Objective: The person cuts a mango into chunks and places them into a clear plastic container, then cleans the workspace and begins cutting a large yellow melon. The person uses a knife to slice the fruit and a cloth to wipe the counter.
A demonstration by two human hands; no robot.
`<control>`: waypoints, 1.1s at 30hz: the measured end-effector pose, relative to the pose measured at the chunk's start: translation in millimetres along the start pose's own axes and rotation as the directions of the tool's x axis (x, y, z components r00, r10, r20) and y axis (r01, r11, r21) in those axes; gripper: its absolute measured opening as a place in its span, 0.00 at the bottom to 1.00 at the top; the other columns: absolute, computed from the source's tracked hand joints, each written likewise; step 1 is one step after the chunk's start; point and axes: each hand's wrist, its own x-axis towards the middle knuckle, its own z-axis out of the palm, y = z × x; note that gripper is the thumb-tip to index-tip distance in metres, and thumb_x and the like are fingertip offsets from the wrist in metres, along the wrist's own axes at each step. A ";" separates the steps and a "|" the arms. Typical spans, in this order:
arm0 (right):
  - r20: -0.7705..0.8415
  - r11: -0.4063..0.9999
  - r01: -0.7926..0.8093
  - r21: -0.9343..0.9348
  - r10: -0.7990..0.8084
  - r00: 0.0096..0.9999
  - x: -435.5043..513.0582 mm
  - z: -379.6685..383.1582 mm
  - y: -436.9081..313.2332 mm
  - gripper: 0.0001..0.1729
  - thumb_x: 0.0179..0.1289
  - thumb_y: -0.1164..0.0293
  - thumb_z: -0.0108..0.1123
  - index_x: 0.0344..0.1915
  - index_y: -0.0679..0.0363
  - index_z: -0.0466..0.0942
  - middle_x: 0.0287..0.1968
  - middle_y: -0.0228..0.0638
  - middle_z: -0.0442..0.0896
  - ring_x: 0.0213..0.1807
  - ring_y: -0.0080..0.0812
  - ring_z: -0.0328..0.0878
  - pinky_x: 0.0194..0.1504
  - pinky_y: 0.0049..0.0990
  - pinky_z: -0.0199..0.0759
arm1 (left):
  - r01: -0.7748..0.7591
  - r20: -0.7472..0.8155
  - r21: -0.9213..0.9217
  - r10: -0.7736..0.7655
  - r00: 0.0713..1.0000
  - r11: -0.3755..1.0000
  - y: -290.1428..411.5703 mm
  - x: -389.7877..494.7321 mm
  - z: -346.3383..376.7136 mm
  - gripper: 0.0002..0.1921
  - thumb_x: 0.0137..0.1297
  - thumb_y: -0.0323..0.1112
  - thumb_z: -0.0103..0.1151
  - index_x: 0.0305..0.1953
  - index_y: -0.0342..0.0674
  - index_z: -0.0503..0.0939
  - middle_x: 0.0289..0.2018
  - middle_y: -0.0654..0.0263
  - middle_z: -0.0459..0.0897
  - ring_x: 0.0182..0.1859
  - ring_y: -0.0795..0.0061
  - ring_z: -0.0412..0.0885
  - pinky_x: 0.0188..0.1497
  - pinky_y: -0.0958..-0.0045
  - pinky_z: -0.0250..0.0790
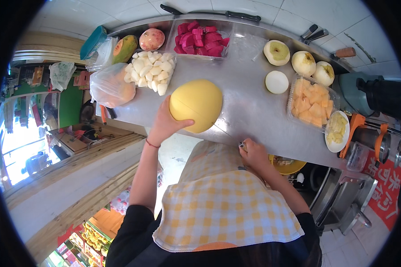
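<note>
My left hand (165,121) grips the near left side of a large, smooth yellow melon (200,101) on the steel counter (244,96). A thin line runs across the melon's skin. Lower right, at the counter's front edge, my right hand (254,155) is closed around the handle of a knife (243,146). Its slim blade shows nearly edge-on, pointing up and left toward the melon; whether the tip touches the skin I cannot tell. Cut white fruit pieces (152,69) lie in a clear tray just beyond the melon, to its left.
Red dragon fruit chunks (200,38) fill a clear tray at the back. Several peeled pale fruits (276,52) and a box of orange melon cubes (312,100) stand right, near a white bowl (330,143). A bagged fruit (112,85) sits left. Knives (243,15) line the wall.
</note>
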 end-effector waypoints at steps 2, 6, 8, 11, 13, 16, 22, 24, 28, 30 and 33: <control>-0.023 0.994 0.014 0.104 -0.012 1.000 -7.6 0.4 8.5 0.13 0.60 0.64 0.58 0.38 0.62 0.71 0.27 0.42 0.78 0.30 0.49 0.77 0.32 0.39 0.71 | -0.041 0.007 -0.146 0.043 0.999 0.988 -19.5 4.5 -0.3 0.49 0.42 0.46 0.76 0.63 0.34 0.59 0.52 0.55 0.73 0.56 0.62 0.72 0.55 0.63 0.68; -0.142 0.928 -0.030 0.370 0.089 0.986 20.0 -4.3 1.6 0.19 0.64 0.62 0.56 0.48 0.65 0.71 0.30 0.40 0.79 0.31 0.41 0.78 0.34 0.33 0.71 | 0.085 0.088 -0.536 -0.045 0.995 0.840 -44.9 4.3 -7.5 0.48 0.48 0.48 0.73 0.66 0.36 0.55 0.53 0.62 0.72 0.57 0.71 0.70 0.56 0.67 0.68; -0.145 0.629 0.040 0.777 0.117 0.982 63.0 6.7 -17.9 0.26 0.67 0.61 0.55 0.58 0.66 0.68 0.35 0.37 0.78 0.36 0.29 0.75 0.38 0.28 0.68 | 0.151 0.171 -0.581 -0.061 0.983 0.800 -49.4 2.0 -11.9 0.47 0.51 0.50 0.70 0.66 0.37 0.54 0.55 0.62 0.71 0.58 0.72 0.70 0.55 0.68 0.69; 0.135 0.510 -0.174 0.843 0.112 0.984 79.4 2.6 -37.5 0.31 0.67 0.62 0.55 0.64 0.68 0.62 0.46 0.39 0.78 0.45 0.23 0.72 0.47 0.25 0.67 | 0.273 0.311 -0.670 -0.072 0.948 0.690 -51.8 -6.9 0.3 0.43 0.58 0.55 0.62 0.67 0.38 0.54 0.59 0.60 0.69 0.60 0.69 0.70 0.54 0.68 0.71; 0.106 0.646 -0.138 0.751 0.089 0.990 63.7 -8.4 -44.8 0.32 0.67 0.63 0.55 0.64 0.69 0.61 0.50 0.42 0.77 0.43 0.25 0.72 0.48 0.25 0.67 | 0.425 0.420 -0.768 -0.124 0.899 0.480 -52.7 -14.7 21.9 0.41 0.62 0.59 0.55 0.67 0.39 0.54 0.61 0.59 0.68 0.61 0.67 0.70 0.53 0.67 0.73; -0.058 0.766 0.106 0.634 -0.089 0.994 27.3 -36.9 -43.0 0.28 0.68 0.63 0.54 0.60 0.72 0.64 0.62 0.53 0.69 0.51 0.35 0.73 0.51 0.29 0.65 | 0.577 0.605 -0.770 0.022 0.796 0.272 -47.5 -32.4 52.7 0.43 0.62 0.66 0.48 0.69 0.43 0.52 0.65 0.60 0.63 0.63 0.62 0.68 0.55 0.54 0.73; 0.064 0.872 0.098 0.480 -0.146 0.987 10.8 -68.0 -39.2 0.19 0.67 0.62 0.55 0.41 0.71 0.69 0.65 0.58 0.63 0.58 0.46 0.71 0.52 0.35 0.66 | 0.166 0.094 -0.298 -0.144 0.985 0.940 6.7 -49.6 52.5 0.44 0.57 0.55 0.62 0.67 0.36 0.55 0.64 0.55 0.61 0.64 0.58 0.65 0.58 0.56 0.69; 0.013 0.918 0.190 0.349 -0.207 0.978 11.2 -73.8 -43.2 0.19 0.65 0.61 0.56 0.37 0.69 0.69 0.62 0.57 0.66 0.51 0.47 0.74 0.47 0.36 0.68 | 0.014 -0.133 -0.003 -0.014 0.991 1.000 29.9 -60.8 67.9 0.49 0.50 0.50 0.69 0.67 0.32 0.53 0.63 0.52 0.60 0.64 0.54 0.63 0.60 0.57 0.66; 0.105 0.995 0.076 0.061 -0.082 0.991 1.2 -89.5 -50.0 0.18 0.63 0.59 0.57 0.32 0.65 0.70 0.46 0.49 0.77 0.38 0.49 0.76 0.37 0.40 0.69 | -0.053 -0.199 0.231 0.100 0.975 0.971 52.9 -73.0 89.1 0.55 0.40 0.44 0.76 0.65 0.27 0.50 0.61 0.45 0.59 0.64 0.47 0.59 0.64 0.59 0.60; 0.168 1.000 -0.006 -0.015 0.008 0.986 -4.2 -93.7 -52.7 0.18 0.62 0.59 0.57 0.30 0.64 0.70 0.37 0.45 0.78 0.33 0.49 0.76 0.34 0.41 0.69 | -0.040 -0.194 0.209 0.082 0.978 0.977 55.1 -76.7 91.3 0.56 0.39 0.44 0.76 0.65 0.27 0.49 0.61 0.43 0.58 0.64 0.46 0.59 0.64 0.59 0.59; 0.155 0.998 0.036 -0.057 -0.027 0.988 -7.7 -93.3 -56.8 0.17 0.62 0.59 0.57 0.29 0.62 0.70 0.28 0.41 0.77 0.29 0.48 0.76 0.30 0.42 0.69 | -0.053 -0.201 0.216 0.097 0.975 0.975 54.3 -79.8 88.7 0.56 0.39 0.44 0.76 0.65 0.28 0.49 0.62 0.43 0.57 0.64 0.46 0.59 0.64 0.59 0.60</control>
